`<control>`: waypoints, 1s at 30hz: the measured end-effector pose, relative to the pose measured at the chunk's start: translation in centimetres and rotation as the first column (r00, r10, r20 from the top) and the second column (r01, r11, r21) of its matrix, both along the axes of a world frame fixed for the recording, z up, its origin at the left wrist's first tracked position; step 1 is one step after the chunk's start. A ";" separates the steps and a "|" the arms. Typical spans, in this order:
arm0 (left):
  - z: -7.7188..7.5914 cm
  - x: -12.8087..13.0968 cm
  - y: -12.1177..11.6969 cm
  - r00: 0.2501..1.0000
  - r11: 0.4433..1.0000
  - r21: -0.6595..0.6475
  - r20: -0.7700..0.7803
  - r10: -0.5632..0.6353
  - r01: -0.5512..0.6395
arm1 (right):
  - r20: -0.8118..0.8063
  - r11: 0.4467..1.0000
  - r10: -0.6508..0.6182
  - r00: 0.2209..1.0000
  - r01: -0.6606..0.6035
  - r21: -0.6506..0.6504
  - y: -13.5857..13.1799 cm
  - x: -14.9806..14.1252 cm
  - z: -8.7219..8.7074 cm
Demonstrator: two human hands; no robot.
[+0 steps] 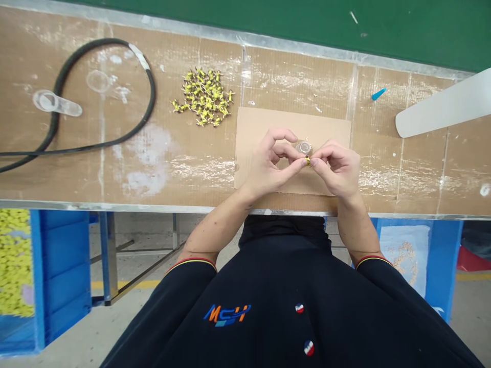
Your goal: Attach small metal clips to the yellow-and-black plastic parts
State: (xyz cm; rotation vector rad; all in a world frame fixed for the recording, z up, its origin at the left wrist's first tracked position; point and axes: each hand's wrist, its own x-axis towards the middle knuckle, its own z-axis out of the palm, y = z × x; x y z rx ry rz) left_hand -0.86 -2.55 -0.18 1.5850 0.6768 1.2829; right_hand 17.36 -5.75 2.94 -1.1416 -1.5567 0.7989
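My left hand (268,161) and my right hand (335,168) meet above a cardboard sheet (253,128), their fingertips pinching a small yellow part (307,161). Most of that part is hidden by my fingers, so its exact shape is unclear. Just behind the fingertips stands a small clear round object (303,148), possibly a glass or plastic cup, and neither hand clearly touches it. Left of the sheet lies a loose pile of small yellow parts with pale ends (203,97), apart from both hands.
A black cable loop (153,87) with white tape and a clear plastic piece (56,102) lie at the left of the cardboard-covered bench. A blue wedge (378,94) and a white blade-shaped panel (445,105) are at the right. Blue crates (61,271) stand below the front edge.
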 end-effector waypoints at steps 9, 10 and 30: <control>0.0 -0.4 -0.2 0.998 0.980 0.197 -0.064 -0.013 0.026 | -0.034 0.982 0.027 0.999 -0.032 -0.185 0.1 0.2 0.2; 0.0 -0.5 -0.2 0.996 0.978 0.207 -0.083 -0.016 0.033 | -0.035 0.978 0.029 0.999 -0.036 -0.207 0.1 0.3 0.3; 0.5 -0.9 0.0 0.990 0.989 0.085 -0.082 -0.113 0.120 | -0.116 0.947 0.061 0.991 -0.094 -0.306 0.1 0.6 0.5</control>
